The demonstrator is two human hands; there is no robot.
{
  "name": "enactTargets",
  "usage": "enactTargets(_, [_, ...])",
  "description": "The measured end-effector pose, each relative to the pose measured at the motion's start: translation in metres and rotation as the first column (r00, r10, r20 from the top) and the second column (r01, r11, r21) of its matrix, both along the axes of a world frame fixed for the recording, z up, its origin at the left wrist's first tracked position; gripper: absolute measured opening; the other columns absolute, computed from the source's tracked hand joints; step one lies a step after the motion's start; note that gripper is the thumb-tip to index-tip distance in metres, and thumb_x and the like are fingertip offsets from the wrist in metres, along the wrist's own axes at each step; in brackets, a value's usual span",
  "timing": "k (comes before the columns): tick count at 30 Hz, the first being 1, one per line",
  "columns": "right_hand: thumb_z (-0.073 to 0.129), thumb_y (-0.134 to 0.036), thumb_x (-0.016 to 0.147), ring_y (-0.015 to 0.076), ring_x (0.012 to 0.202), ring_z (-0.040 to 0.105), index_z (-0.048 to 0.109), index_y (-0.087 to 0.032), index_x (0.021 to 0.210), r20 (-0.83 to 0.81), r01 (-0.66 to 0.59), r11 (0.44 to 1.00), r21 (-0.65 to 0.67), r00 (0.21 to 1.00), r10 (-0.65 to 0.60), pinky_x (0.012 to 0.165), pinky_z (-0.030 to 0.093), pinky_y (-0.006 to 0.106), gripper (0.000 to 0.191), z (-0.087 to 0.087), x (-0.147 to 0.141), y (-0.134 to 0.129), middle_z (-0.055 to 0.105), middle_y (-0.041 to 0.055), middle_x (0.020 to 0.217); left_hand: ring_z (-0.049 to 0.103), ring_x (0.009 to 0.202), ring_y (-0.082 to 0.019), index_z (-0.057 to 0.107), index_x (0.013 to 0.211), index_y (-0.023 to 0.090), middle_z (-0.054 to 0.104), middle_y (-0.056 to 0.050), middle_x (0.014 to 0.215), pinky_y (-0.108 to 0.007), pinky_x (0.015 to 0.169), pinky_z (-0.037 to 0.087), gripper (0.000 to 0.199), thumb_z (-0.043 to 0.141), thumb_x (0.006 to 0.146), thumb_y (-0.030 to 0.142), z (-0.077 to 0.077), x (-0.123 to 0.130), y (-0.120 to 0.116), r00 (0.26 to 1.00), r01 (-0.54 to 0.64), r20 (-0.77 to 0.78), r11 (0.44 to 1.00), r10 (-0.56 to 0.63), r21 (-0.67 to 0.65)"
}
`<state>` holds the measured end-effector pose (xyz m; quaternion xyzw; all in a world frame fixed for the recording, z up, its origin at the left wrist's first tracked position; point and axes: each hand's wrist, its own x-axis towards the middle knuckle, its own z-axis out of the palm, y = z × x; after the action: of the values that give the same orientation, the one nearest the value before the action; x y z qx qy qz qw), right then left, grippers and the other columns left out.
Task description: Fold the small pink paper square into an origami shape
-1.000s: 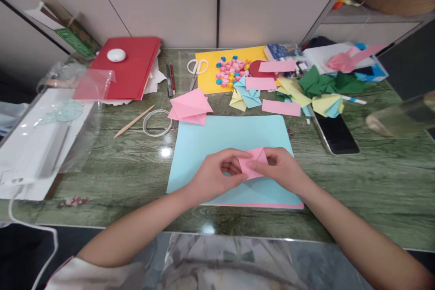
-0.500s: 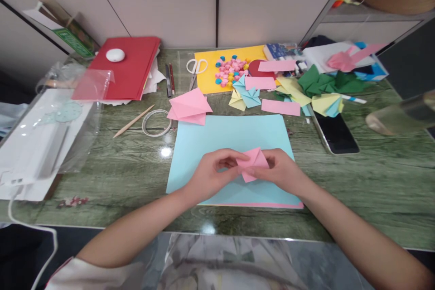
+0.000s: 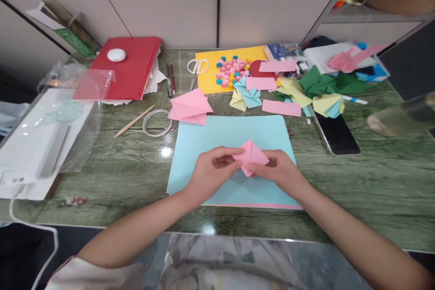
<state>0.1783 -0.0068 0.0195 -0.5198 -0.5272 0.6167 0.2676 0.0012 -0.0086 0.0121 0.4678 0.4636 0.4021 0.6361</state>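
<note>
A small folded piece of pink paper, roughly diamond-shaped with a crease from its top point, is held above the light blue sheets. My left hand pinches its left side between thumb and fingers. At the right side, my right hand grips it, thumb in front and fingers behind. Larger pink folded papers overlap the upper left corner of the blue sheets. Pink paper strips lie behind the sheets, beside blue and yellow folded pieces.
White-handled scissors, a tape roll and a pointed wooden stick lie left of centre. Small pink, blue and yellow pieces sit on yellow paper. A phone and a bottle are at right, a red folder at back left.
Between my hands the pink paper has turned, so its top point has shifted left and up and more of its right face shows. Both hands keep hold of it.
</note>
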Motion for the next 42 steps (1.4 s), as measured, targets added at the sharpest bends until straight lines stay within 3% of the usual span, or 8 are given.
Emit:
enactTargets(12, [0.066, -0.042, 0.069, 0.0163, 0.059, 0.06, 0.067, -0.018, 0.065, 0.041, 0.047, 0.997, 0.053, 0.998, -0.049, 0.056, 0.047, 0.026, 0.025, -0.0042, -0.0039, -0.002, 0.067, 0.002, 0.063, 0.055, 0.065, -0.011, 0.068, 0.094, 0.017, 0.063, -0.001, 0.071, -0.022, 0.061, 0.044, 0.025, 0.069, 0.07, 0.025, -0.0045, 0.0021, -0.0051, 0.998, -0.049, 0.024, 0.998, 0.05, -0.038])
enactTargets(18, [0.065, -0.043, 0.071, 0.0178, 0.06, 0.061, 0.067, -0.016, 0.064, 0.032, -0.004, 1.0, 0.017, 0.999, 0.004, 0.059, 0.048, 0.028, 0.027, -0.006, -0.0021, -0.003, 0.067, 0.0036, 0.061, 0.055, 0.066, -0.011, 0.068, 0.094, 0.018, 0.063, -0.002, 0.074, -0.023, 0.06, 0.045, 0.025, 0.068, 0.069, 0.024, -0.0068, 0.0035, -0.0068, 0.995, -0.093, 0.038, 0.996, 0.094, -0.007])
enactTargets(22, [0.063, -0.044, 0.072, 0.0172, 0.058, 0.059, 0.068, -0.017, 0.065, 0.125, -0.002, 0.995, 0.104, 0.992, -0.011, 0.055, 0.044, 0.027, 0.028, -0.0089, -0.0039, -0.0042, 0.066, 0.0023, 0.058, 0.057, 0.065, -0.011, 0.068, 0.095, 0.018, 0.065, -0.002, 0.077, -0.023, 0.059, 0.047, 0.026, 0.069, 0.069, 0.024, -0.0055, 0.003, -0.0059, 0.994, -0.105, 0.027, 0.994, 0.105, -0.011])
enactTargets(26, [0.061, -0.041, 0.075, 0.0199, 0.067, 0.059, 0.07, -0.019, 0.074, 0.211, -0.025, 0.978, 0.206, 0.977, -0.019, 0.06, 0.044, 0.029, 0.024, -0.0079, -0.0052, -0.0058, 0.069, 0.0027, 0.069, 0.058, 0.066, -0.011, 0.068, 0.096, 0.019, 0.066, -0.003, 0.081, -0.023, 0.06, 0.049, 0.026, 0.068, 0.07, 0.025, -0.0052, 0.0026, -0.006, 0.993, -0.119, 0.022, 0.993, 0.119, 0.002])
enactTargets(32, [0.061, -0.042, 0.075, 0.0224, 0.077, 0.061, 0.069, -0.021, 0.078, 0.175, -0.055, 0.974, 0.22, 0.984, 0.016, 0.068, 0.045, 0.031, 0.023, -0.0078, -0.0041, -0.0068, 0.069, 0.002, 0.073, 0.059, 0.065, -0.01, 0.068, 0.096, 0.02, 0.064, -0.001, 0.078, -0.021, 0.06, 0.049, 0.026, 0.068, 0.071, 0.024, -0.0052, 0.0026, -0.0068, 0.991, -0.129, 0.036, 0.992, 0.128, 0.014])
enactTargets(42, [0.054, -0.038, 0.082, 0.0191, 0.071, 0.057, 0.064, -0.019, 0.081, 0.365, -0.136, 0.941, 0.31, 0.931, 0.015, 0.061, 0.041, 0.027, 0.022, -0.0077, -0.0051, -0.0059, 0.067, 0.0031, 0.079, 0.061, 0.069, -0.013, 0.067, 0.099, 0.019, 0.067, -0.003, 0.081, -0.024, 0.065, 0.05, 0.032, 0.07, 0.068, 0.026, -0.0063, 0.0026, -0.008, 0.988, -0.141, 0.056, 0.989, 0.143, -0.034])
